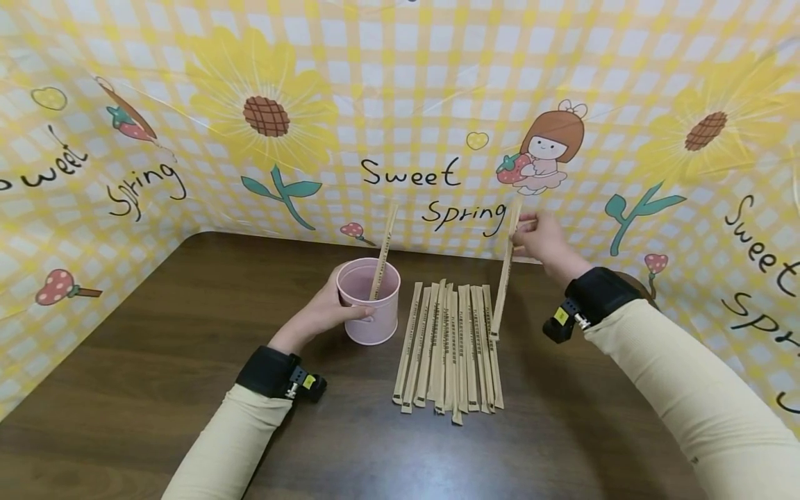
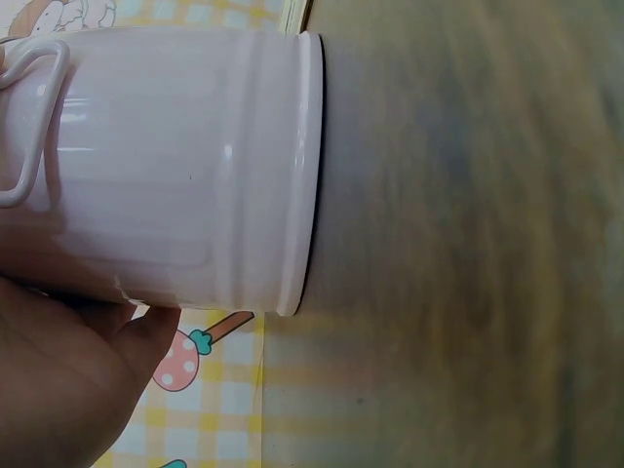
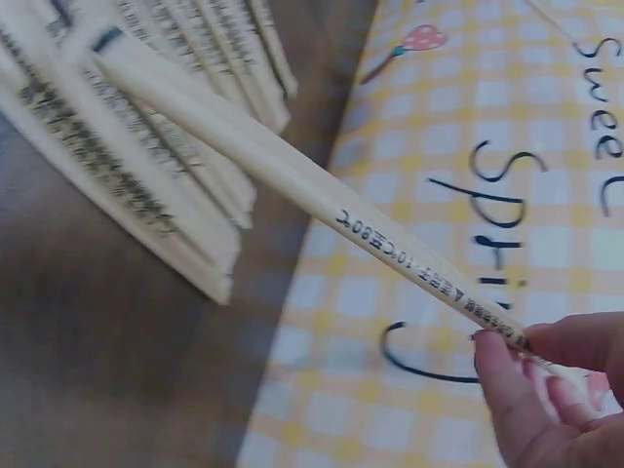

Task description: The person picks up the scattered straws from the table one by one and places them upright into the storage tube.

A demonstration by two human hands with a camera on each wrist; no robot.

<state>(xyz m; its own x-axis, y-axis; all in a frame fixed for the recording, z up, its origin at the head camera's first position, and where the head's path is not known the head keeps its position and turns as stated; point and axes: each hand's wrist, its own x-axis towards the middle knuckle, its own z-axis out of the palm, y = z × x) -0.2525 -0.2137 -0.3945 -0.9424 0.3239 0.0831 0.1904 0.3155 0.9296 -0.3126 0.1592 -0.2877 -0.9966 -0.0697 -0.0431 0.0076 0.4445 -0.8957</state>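
A small pink metal bucket (image 1: 381, 323) stands upright on the table, and my left hand (image 1: 328, 302) grips it from the left, thumb across its near side. Inside it leans one paper-wrapped straw (image 1: 383, 257), its upper part rising above the rim. My right hand (image 1: 540, 239) pinches another wrapped straw (image 1: 505, 278) near its upper end. That straw slants down, its lower end overlapping the right edge of a row of wrapped straws (image 1: 446, 347). In the right wrist view, thumb and fingertips pinch the printed straw (image 3: 322, 200). The left wrist view shows the bucket's side (image 2: 166, 166).
The row of straws lies side by side on the brown wooden table (image 1: 169, 361), to the right of the bucket. A yellow checked cloth (image 1: 400, 90) with flowers and lettering hangs behind the table and along both sides. Black camera straps (image 1: 269, 371) wrap both wrists.
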